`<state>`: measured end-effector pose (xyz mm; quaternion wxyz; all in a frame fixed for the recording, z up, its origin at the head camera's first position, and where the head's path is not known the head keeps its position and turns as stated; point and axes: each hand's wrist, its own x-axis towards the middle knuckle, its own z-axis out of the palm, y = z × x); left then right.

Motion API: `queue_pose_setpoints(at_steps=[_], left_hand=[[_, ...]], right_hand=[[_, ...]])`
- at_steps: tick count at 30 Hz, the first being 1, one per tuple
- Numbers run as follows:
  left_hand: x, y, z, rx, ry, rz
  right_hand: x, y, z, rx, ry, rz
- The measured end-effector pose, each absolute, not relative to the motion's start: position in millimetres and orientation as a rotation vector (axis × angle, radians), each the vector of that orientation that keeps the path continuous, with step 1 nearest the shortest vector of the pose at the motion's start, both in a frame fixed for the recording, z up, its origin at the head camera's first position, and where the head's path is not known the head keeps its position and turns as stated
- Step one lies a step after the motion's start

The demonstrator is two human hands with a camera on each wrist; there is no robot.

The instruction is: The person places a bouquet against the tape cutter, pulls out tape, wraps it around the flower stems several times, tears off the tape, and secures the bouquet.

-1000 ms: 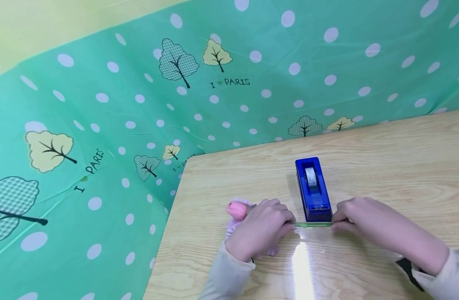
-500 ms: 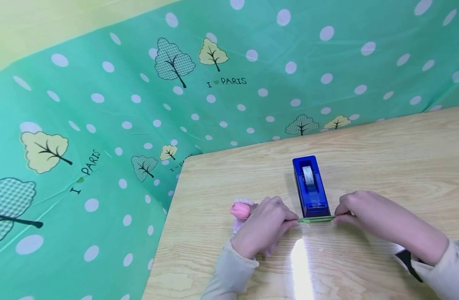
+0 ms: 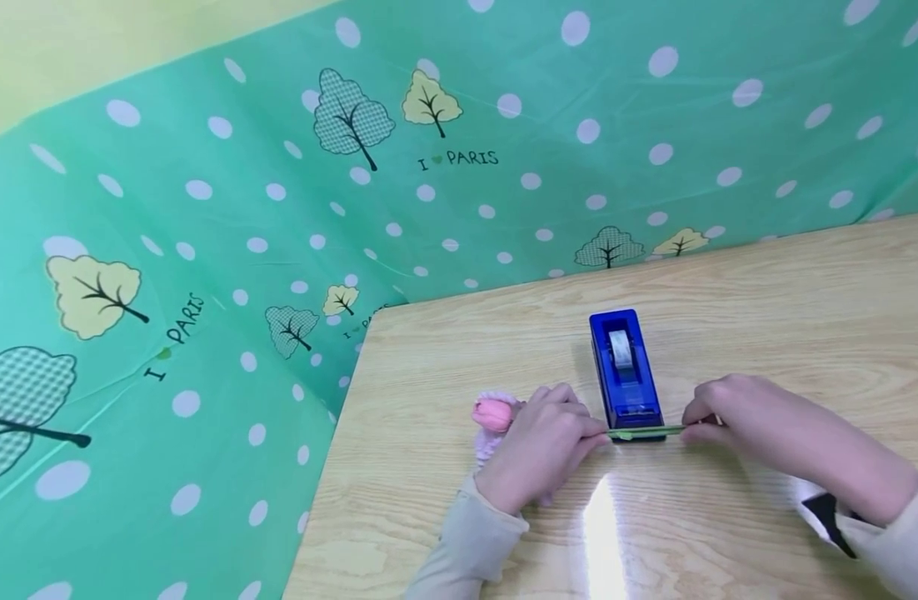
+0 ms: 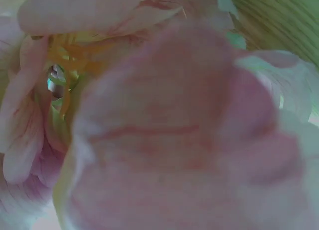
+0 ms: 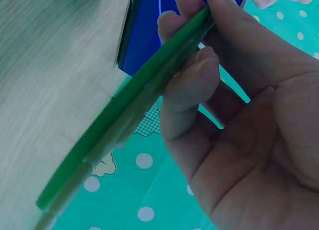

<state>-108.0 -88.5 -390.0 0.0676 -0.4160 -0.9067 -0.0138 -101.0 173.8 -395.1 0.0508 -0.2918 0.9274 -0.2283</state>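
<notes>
My left hand (image 3: 543, 444) pinches green flower stems (image 3: 630, 433) near the flowers. A pink tulip (image 3: 492, 414) and a fuzzy lilac bloom (image 3: 488, 450) show beyond that hand. In the left wrist view, blurred pink petals (image 4: 149, 140) and orange stamens (image 4: 70, 55) fill most of the picture, and the hand cannot be made out. My right hand (image 3: 736, 417) pinches the stems between thumb and fingertips; in the right wrist view a thick green stem (image 5: 124, 100) lies beside a thinner one. The stretch between both hands crosses the front end of a blue tape dispenser (image 3: 626, 375).
The dispenser carries a roll of tape (image 3: 621, 349) and stands on a light wood table (image 3: 459, 350). A green dotted cloth (image 3: 489, 208) hangs along the back and left side. A black strap (image 3: 828, 523) shows at the right cuff.
Both hands, with the stems, have moved slightly right and away from me. The stems now cross the dispenser's front end, where earlier they lay just before it.
</notes>
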Motion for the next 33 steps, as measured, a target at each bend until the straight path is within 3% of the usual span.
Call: queue_pose_setpoints(at_steps=[33], left_hand=[[-108.6,-86.2,-395.4,-1.243,-2.637,0.007]], right_hand=[[-98.2,131.6,-389.2,-0.529,3.074,-0.973]])
